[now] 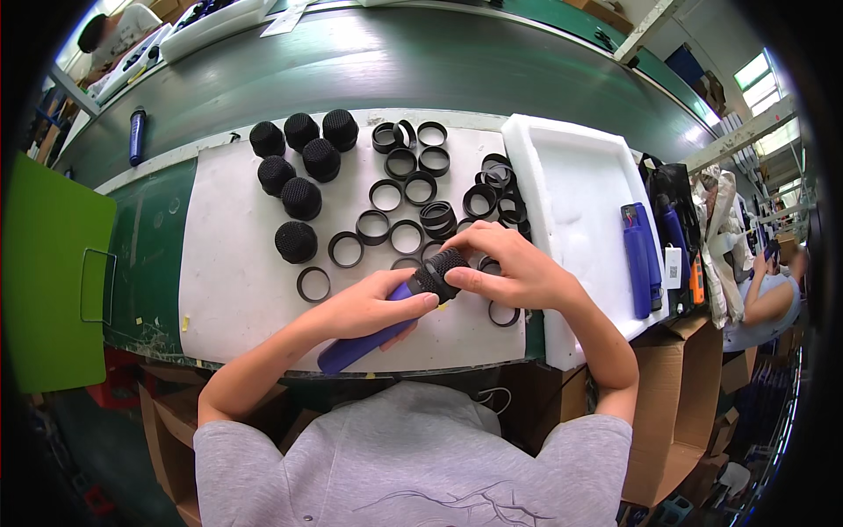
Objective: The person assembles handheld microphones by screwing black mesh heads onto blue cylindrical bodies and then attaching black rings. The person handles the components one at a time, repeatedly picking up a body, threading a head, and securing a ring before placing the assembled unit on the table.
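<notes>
A handheld microphone (356, 350) with a blue-purple body and a black mesh head is held slanted above the near edge of the work surface. My left hand (376, 306) is closed around its upper body, the thumb lying along it. At the top end, my right hand (518, 270) grips the black mesh head (453, 261) between thumb and fingers. Just beyond both hands lie many loose black rings (345, 249), some of them stacked. Several black mesh microphone heads (301, 198) stand farther left. Part of the ring group is hidden behind my right hand.
To the right is a white foam tray (568, 202) with blue microphone bodies (637, 263). A conveyor belt (369, 61) runs behind the table, with another microphone (137, 136) at its left. A green panel (53, 272) stands left; an open cardboard box (672, 395) sits lower right. Other people work nearby.
</notes>
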`<state>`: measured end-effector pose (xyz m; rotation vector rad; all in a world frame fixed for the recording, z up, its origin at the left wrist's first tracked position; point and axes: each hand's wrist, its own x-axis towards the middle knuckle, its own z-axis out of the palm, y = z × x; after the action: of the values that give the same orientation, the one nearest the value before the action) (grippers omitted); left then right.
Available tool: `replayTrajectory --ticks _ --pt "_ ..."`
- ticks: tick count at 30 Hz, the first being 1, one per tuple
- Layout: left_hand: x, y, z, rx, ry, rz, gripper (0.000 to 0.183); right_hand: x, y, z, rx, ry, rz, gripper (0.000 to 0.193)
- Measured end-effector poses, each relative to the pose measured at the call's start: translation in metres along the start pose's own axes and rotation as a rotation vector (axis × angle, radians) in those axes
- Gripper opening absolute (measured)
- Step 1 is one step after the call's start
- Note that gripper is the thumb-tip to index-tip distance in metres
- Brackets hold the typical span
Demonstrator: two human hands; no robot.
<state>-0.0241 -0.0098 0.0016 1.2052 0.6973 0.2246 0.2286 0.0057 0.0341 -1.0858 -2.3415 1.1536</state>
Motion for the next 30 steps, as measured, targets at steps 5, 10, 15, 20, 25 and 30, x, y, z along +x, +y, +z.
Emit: replayTrajectory --ticks 5,10,15,20,25,30 --pt "-0.0007 0.0026 0.0009 0.011 0.007 -0.013 0.036 -0.0004 0.0007 0.0015 -0.065 0.023 -0.015 0.042" --pt "0.0005 0.0009 0.0014 0.021 0.019 -0.017 0.036 0.0012 0.0024 0.0053 -0.028 0.019 -0.001 0.043" --pt "0.0007 0.0002 0.0009 0.031 0.019 -0.011 0.036 0.0002 0.0009 0.0060 -0.035 0.023 0.013 0.044" --pt "-0.0001 0.0007 0.0016 0.032 0.015 -0.014 0.036 -0.0007 0.0008 0.0031 -0.019 -0.001 -0.015 0.039" --pt "-0.0007 0.0018 0.0019 0.023 0.008 -0.024 0.037 -0.0009 0.0030 0.0053 0.043 -0.005 0.003 0.038" --pt "-0.0001 0.0004 0.0007 0.009 0.010 -0.015 0.037 0.0002 0.0014 0.0054 0.041 -0.009 0.031 0.036"
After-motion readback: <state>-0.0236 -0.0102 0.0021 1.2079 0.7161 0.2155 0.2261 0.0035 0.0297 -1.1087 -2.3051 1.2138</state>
